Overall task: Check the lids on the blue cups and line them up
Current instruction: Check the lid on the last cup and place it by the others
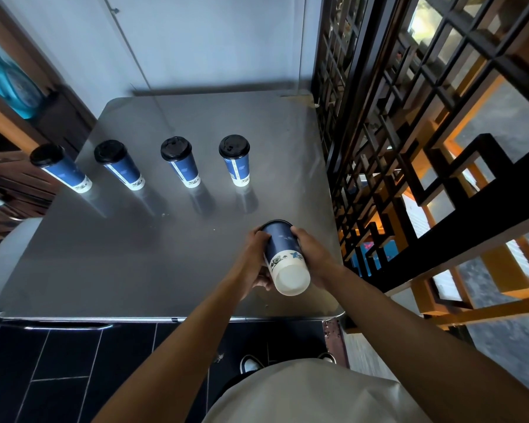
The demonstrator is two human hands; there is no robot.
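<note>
Holding a blue cup (283, 251) up over the near right part of the shiny metal tabletop (135, 254), both hands wrap around it. The left hand (258, 254) curls its fingers round the left side, and the right hand (310, 248) curls round the right side. The cup is tipped over, so its white bottom (292, 279) points back at the person and its black lid (275, 222) points away toward the far side. Low down near the person are a pale shirt (303, 395), a shoe (249, 363) and a dark tiled floor (58, 377). Farther back on the tabletop, four more blue cups stand up in a row from left to right, each with a black lid on top: the first cup (63, 169) near the left edge, the second cup (121, 167), the third cup (182, 163) and the fourth cup (235, 161). They stand apart from each other and well apart from the held cup. A dark wooden lattice screen (409, 117) runs along the right side, and a pale wall (196, 41) is behind the tabletop.
</note>
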